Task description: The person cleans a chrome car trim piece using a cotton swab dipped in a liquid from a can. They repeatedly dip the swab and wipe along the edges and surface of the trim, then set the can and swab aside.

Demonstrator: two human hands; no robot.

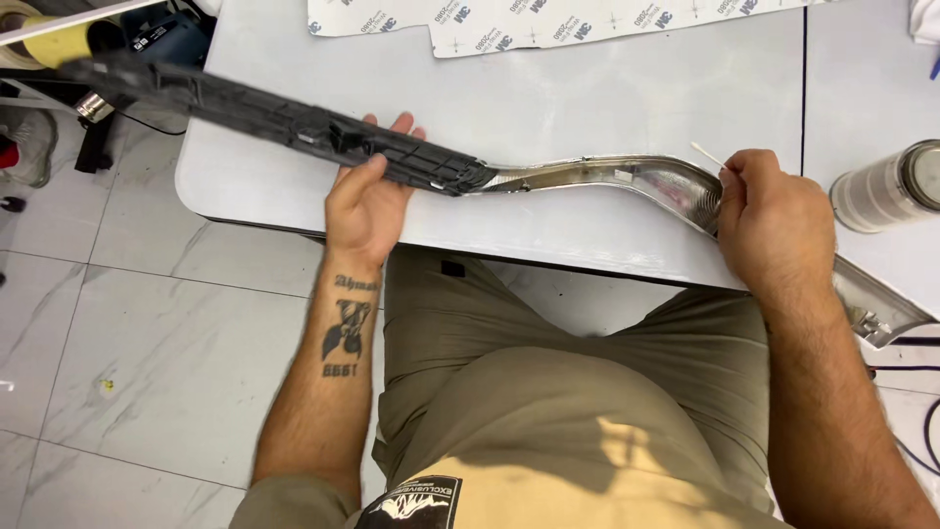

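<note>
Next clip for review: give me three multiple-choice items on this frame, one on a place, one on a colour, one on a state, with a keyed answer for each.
1. Where does the roll of tape lie?
A. On the floor
B. On the table, to the right of the right hand
C. On the person's lap

2. What colour is the long part under the left hand?
A. Black
B. Red
C. White

3. What is the right hand doing?
A. Resting flat and empty on the table
B. Pinching a thin white stick against the shiny trim
C. Hanging at the person's side

Answers:
1 B: the roll lies on its side on the white table, beyond the right hand.
2 A: the black part runs from the left hand up to the left.
3 B: the stick juts from the fingers at the bend of the trim.
</note>
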